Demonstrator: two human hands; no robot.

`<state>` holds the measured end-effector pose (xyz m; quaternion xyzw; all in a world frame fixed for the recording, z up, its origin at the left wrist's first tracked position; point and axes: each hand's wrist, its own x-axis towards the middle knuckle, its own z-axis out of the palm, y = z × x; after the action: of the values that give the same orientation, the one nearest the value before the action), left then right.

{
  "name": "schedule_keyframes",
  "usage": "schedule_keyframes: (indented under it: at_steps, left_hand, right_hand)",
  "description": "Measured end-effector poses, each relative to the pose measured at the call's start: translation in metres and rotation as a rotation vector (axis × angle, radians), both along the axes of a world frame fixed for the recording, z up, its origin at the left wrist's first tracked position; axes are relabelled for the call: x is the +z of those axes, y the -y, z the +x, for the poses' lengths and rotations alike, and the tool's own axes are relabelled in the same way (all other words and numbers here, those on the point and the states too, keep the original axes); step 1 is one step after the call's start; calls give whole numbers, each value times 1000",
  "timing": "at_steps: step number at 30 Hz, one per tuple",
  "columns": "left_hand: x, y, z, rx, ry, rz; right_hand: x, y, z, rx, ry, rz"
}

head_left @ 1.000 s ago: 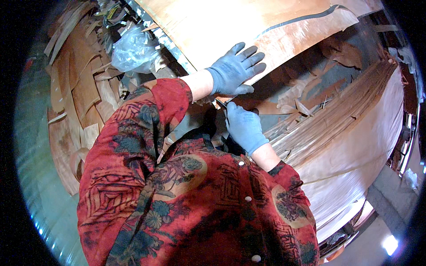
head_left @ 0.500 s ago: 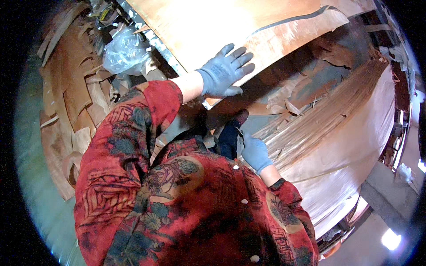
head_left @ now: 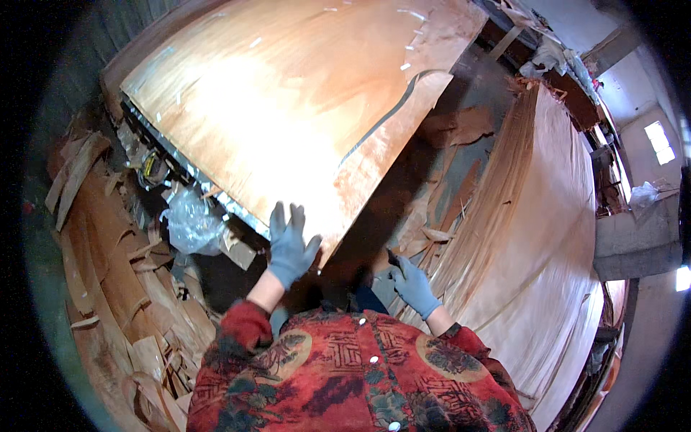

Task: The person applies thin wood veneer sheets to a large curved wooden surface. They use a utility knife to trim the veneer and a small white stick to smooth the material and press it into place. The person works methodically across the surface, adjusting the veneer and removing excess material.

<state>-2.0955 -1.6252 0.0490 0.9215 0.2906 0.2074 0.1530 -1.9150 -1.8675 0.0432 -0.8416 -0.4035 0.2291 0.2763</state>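
My left hand, in a grey glove, lies at the near corner of a broad wood veneer sheet with its fingers spread. A dark curved gap runs through the sheet's right part, and short white tape pieces dot its far part. Lower and to the right, my gloved right hand is closed round a small dark tool; its exact kind is hard to make out. That hand is apart from the sheet, between it and a stack of pale veneer.
Torn veneer scraps pile up on the left. A clear plastic bag sits beside the sheet's left edge, near a small yellow and black object. More scraps lie on the floor between the sheet and the stack.
My view has shifted, showing more of the sheet and the far wall. The left hand has turned its fingers away from me and stays at the sheet's near corner. The right hand's tool shows more clearly.
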Motion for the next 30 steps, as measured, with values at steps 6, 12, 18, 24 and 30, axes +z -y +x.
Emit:
schedule_keyframes:
  at_steps: [6,12,18,24,30]
  left_hand:
    - [-14,27,-90,211,7,-8]
    - [-28,64,-190,502,-229,-115]
    - [-70,167,-307,844,-648,-344]
    - [-149,298,-429,1393,-723,-896]
    - [-185,186,-512,970,-710,-553]
  right_hand:
    - [28,-90,3,265,152,78]
    - [11,-233,27,521,356,179]
    - [-11,-357,29,492,620,100]
    - [-11,-379,-3,391,877,-28]
    - [-40,-378,-47,134,879,204]
